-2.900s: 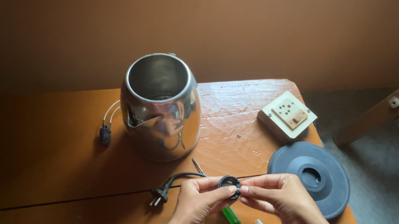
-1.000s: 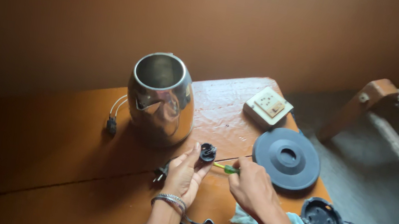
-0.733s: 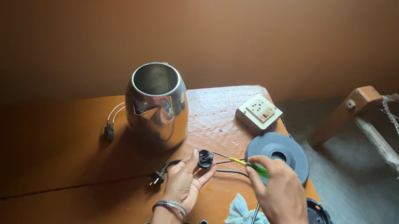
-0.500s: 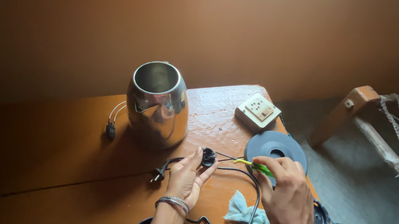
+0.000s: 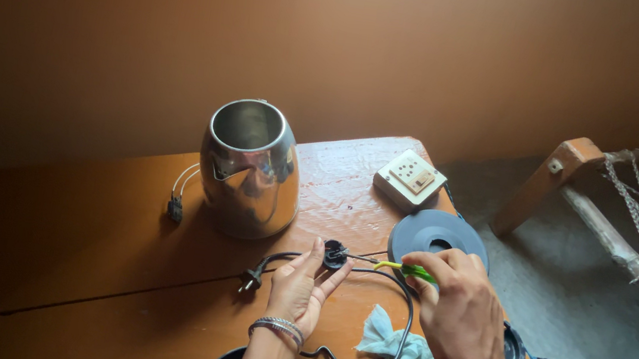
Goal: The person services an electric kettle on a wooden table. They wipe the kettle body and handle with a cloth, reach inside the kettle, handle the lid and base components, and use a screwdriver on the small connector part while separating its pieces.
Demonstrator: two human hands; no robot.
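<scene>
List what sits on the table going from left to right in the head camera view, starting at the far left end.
Small black connector on white wires → steel kettle body → black two-pin plug → left hand → small round black part → green-handled screwdriver → right hand.

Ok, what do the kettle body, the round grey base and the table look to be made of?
The kettle body looks like polished metal: it mirrors the room. The round grey base seems matte plastic, dull and evenly coloured. The table looks like wood with a smooth orange-brown finish and a faint sheen, though a laminate cannot be ruled out.
</scene>
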